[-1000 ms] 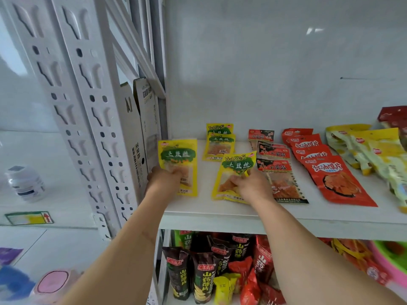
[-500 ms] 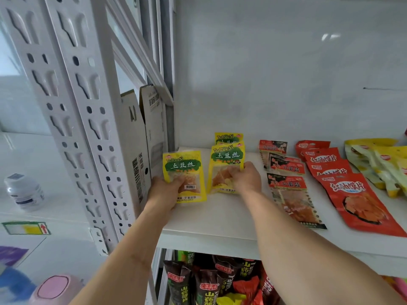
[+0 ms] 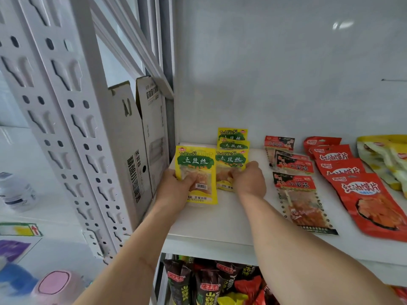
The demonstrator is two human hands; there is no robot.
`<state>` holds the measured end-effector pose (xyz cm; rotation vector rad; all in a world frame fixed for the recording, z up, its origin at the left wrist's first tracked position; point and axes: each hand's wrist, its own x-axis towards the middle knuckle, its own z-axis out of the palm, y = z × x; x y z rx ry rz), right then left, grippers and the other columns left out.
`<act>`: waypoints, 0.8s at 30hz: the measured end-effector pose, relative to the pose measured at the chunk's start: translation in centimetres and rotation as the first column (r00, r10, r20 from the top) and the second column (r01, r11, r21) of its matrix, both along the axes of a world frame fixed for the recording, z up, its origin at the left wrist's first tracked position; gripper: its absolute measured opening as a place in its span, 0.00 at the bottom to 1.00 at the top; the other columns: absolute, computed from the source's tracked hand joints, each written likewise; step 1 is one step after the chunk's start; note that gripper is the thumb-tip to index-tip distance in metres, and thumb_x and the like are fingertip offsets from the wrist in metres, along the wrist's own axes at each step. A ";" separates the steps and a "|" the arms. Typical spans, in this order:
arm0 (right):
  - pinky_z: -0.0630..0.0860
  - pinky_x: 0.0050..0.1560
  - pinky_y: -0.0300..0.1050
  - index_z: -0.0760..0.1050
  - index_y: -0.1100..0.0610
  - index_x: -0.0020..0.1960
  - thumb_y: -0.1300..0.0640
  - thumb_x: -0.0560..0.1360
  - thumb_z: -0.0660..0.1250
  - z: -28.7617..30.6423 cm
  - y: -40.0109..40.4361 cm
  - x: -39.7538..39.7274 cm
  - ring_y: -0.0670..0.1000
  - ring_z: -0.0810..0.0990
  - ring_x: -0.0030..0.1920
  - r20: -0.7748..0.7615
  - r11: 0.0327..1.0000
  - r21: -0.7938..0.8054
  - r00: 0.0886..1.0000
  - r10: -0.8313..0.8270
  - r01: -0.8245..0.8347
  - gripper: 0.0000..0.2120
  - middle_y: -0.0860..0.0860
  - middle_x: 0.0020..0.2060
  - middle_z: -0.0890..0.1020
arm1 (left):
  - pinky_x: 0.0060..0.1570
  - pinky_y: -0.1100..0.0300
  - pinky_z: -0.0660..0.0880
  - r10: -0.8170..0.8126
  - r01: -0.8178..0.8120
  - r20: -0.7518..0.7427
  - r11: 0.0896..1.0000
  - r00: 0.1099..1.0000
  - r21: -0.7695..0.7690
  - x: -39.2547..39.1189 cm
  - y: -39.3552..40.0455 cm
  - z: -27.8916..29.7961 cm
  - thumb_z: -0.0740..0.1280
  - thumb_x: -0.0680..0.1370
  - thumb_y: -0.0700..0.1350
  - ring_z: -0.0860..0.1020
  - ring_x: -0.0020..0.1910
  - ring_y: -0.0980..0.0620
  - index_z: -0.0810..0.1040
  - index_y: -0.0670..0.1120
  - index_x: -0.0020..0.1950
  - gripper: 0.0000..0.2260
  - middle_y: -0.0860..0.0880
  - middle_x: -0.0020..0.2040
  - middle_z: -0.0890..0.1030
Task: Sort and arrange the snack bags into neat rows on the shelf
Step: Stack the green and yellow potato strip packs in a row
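On the white shelf (image 3: 220, 221), my left hand (image 3: 174, 190) grips a yellow TuDouSi bag (image 3: 196, 164) by its lower left, held at the shelf's left end. My right hand (image 3: 248, 181) holds a second yellow bag (image 3: 231, 160) just to the right, at the front of a row of two more yellow bags (image 3: 232, 135) reaching back to the wall. Both hands cover the bags' lower parts.
A row of red-and-black bags (image 3: 295, 183) lies right of the yellow ones, then red bags (image 3: 361, 194) and pale yellow bags (image 3: 383, 157) at the far right. Cardboard boxes (image 3: 141, 150) stand left of the shelf by the white upright (image 3: 66, 119). Dark snack bags (image 3: 209, 287) fill the shelf below.
My right hand has slid its yellow bag back and left into line with the rear yellow bags. My left hand has moved its bag back a little, next to it.
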<state>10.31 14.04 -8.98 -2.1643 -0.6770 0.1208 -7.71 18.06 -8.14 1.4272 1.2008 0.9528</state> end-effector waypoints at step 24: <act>0.66 0.46 0.48 0.73 0.60 0.59 0.47 0.82 0.57 -0.1 -2.0 -0.2 0.62 0.76 0.58 0.005 0.998 0.053 1.000 0.021 -0.021 0.17 0.59 0.59 0.76 | 0.46 0.55 0.68 -0.045 0.291 -0.796 0.942 0.604 0.167 4.7 -2.0 1.9 0.57 0.72 0.75 0.78 0.59 0.43 0.72 0.46 0.59 0.35 0.46 0.59 0.80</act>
